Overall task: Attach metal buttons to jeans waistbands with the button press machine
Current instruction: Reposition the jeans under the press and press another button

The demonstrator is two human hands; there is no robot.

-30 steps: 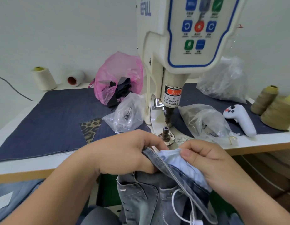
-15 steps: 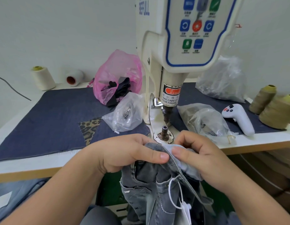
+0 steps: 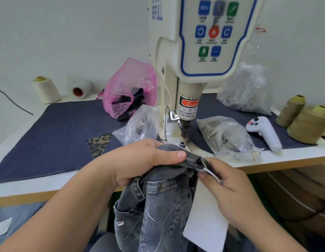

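Grey denim waistband [image 3: 185, 157] sits stretched between your left hand [image 3: 139, 160] and right hand [image 3: 228, 182] — both gripping it — at 6 o'clock of the press die [image 3: 182, 143], seemingly ready to slide on.

Grey washed jeans [image 3: 163, 211] hanging off the table edge, waistband [image 3: 178, 151] folded and raised just before the cream press [image 3: 190, 57], its lower die [image 3: 182, 143] right behind.
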